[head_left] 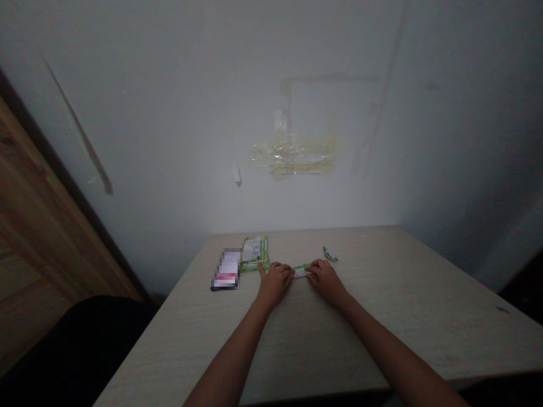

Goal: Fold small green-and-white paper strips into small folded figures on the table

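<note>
Apparently held a narrow green packet (pixel 301 272) at the tabletop (pixel 394 282), with one end in the left hand (pixel 275 280) and the other in the right hand (pixel 326 280), probably for steadiness; had stacked packets (pixel 255 250) just beside.

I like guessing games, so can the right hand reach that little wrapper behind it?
Probably yes: the little wrapper lies just beyond the right hand, nothing between them, though that hand is on the narrow packet.
</note>
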A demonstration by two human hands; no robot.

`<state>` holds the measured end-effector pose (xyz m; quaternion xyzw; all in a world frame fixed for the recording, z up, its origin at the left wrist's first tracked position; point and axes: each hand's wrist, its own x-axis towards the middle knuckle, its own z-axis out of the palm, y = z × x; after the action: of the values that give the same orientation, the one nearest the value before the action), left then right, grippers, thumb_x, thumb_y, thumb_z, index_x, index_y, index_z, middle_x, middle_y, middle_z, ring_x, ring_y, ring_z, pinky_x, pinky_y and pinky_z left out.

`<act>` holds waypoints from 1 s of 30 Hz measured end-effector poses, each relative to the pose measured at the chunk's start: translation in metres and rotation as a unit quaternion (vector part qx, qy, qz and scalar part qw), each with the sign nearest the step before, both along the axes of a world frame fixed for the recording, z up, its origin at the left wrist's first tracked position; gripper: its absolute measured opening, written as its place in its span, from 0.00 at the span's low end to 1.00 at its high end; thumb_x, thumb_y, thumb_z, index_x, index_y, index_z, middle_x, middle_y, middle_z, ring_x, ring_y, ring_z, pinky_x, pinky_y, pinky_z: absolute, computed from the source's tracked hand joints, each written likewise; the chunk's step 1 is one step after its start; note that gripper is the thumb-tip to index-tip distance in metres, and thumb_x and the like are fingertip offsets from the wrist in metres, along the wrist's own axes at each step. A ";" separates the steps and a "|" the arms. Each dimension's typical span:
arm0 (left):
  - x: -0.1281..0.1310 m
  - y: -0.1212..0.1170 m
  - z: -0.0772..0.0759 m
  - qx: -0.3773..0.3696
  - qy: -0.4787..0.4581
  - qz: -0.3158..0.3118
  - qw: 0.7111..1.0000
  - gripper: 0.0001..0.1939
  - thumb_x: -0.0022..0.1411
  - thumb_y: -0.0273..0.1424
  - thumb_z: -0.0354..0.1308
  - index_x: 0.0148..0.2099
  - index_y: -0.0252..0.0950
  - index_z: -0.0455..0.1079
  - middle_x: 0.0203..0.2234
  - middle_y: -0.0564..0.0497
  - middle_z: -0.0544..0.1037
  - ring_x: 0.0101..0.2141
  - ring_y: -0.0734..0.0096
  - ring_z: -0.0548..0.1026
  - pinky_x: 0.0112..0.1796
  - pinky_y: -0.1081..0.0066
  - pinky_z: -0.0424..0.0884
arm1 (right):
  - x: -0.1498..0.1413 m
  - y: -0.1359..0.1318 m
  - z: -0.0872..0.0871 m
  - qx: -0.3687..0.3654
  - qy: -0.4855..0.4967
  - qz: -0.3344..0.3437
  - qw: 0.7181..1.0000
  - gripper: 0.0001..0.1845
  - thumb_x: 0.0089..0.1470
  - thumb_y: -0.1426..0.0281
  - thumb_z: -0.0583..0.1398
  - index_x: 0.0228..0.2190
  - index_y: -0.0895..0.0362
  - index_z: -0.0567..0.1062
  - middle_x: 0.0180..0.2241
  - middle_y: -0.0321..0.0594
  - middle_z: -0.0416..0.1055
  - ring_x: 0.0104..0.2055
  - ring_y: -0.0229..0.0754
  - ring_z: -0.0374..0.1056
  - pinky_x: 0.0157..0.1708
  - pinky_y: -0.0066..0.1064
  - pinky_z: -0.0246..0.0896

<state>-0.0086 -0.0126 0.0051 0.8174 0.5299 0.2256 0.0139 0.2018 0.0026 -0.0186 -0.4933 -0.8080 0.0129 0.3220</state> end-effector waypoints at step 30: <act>-0.003 0.006 -0.010 -0.009 -0.053 -0.055 0.997 0.14 0.66 0.43 0.50 0.48 0.52 0.74 0.46 0.54 0.79 0.53 0.60 0.65 0.59 0.36 0.31 | -0.008 -0.014 0.013 0.003 -0.061 -0.038 0.997 0.12 0.60 0.67 0.56 0.41 0.51 0.78 0.42 0.40 0.76 0.47 0.49 0.63 0.51 0.43 0.56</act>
<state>-0.0114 -0.0067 -0.0048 0.8320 0.4848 0.2626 0.0621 0.1938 -0.0113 -0.0052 -0.5229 -0.8066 -0.0319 0.2738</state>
